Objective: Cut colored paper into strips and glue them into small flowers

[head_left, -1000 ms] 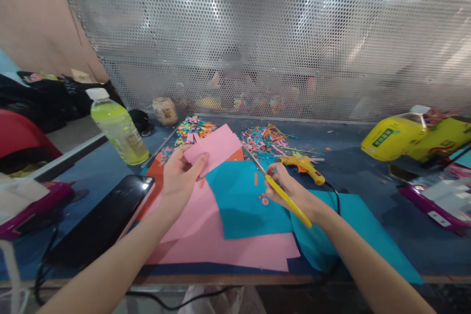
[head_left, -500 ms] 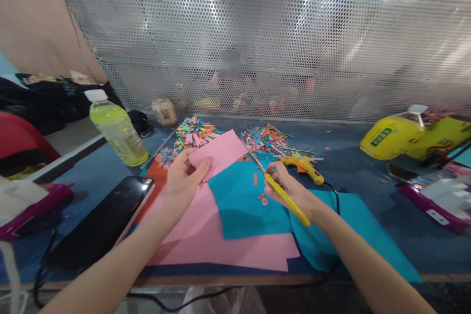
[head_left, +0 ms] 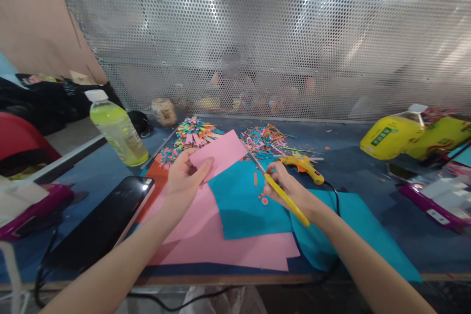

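Observation:
A small pink paper piece is pinched in my left hand, thumb on top. My right hand is closed around yellow-handled scissors, whose blades point up and left to the right edge of that piece. Beneath lie a blue sheet and larger pink sheets. A small orange strip and a round pink-and-orange bit rest on the blue sheet. A yellow glue gun lies just beyond my right hand.
Behind are paper flowers and a heap of paper strips, before a perforated metal panel. A green bottle and black phone are left. More blue paper and a yellow bottle are right.

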`<state>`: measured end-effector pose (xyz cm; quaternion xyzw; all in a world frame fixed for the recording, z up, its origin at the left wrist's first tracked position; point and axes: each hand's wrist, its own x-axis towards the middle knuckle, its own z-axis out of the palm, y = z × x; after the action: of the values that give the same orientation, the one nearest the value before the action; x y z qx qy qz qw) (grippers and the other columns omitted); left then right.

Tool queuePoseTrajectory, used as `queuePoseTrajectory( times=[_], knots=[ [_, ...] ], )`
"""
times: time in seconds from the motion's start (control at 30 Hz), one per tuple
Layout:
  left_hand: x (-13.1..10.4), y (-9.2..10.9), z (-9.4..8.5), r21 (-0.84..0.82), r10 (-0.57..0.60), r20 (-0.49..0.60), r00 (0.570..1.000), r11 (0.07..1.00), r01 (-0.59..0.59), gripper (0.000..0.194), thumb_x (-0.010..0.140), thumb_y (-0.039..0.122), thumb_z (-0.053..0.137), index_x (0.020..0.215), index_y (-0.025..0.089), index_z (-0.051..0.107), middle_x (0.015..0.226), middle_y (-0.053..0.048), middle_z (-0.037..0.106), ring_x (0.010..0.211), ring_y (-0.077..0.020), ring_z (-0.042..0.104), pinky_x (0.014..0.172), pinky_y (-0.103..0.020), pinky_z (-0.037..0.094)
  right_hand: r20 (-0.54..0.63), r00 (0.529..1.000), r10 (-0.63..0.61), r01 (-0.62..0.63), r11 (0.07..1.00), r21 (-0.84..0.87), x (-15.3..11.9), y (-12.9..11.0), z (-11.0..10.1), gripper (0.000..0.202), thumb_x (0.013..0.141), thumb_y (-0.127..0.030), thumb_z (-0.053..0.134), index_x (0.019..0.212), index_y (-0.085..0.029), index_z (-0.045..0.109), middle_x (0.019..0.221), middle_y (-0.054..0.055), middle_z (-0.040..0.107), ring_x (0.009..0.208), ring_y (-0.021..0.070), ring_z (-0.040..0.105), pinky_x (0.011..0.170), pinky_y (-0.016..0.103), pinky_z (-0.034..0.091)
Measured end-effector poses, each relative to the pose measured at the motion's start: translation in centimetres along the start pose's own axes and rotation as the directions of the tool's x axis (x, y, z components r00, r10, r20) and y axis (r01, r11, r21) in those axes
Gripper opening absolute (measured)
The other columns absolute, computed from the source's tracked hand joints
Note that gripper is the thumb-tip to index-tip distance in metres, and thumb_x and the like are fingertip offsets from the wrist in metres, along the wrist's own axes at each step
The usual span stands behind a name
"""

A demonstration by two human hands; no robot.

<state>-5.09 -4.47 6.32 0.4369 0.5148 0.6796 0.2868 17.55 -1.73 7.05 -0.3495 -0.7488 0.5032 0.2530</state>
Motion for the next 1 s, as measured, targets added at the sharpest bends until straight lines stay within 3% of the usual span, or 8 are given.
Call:
queuePoseTrajectory(
  times=[0.47,1.0],
  knots=[
    [0.0,-0.1,-0.1,-0.024,0.013,0.052,0.999,1.000,-0.011,0.031,0.065,0.029,0.067,0.090,0.017,0.053,0.061,0.004,0.056,0.040,-0.0059,0.046,0.033,-0.016,0.037,-0.089,0.996,0.012,-0.017,0.998,-0.055,0.8,0.9,0.2,0.042,0.069,-0.044,0.058,0.084,-0.023,0.024,0.059,-0.009,0.049,0.047,0.0124,0.056,0.046,0.026,0.047],
    [-0.3,-0.1,0.2,0.034,-0.054,0.061,0.997,0.998,0.052,0.035,0.063,0.031,0.068,0.090,0.016,0.053,0.060,0.005,0.053,0.042,-0.0051,0.046,0.036,-0.015,0.040,-0.094,0.994,0.059,-0.054,0.997,0.060,0.7,-0.1,0.5,0.047,0.064,-0.044,0.063,0.080,-0.024,0.024,0.059,-0.009,0.043,0.050,0.0131,0.055,0.046,0.027,0.045]
  ],
)
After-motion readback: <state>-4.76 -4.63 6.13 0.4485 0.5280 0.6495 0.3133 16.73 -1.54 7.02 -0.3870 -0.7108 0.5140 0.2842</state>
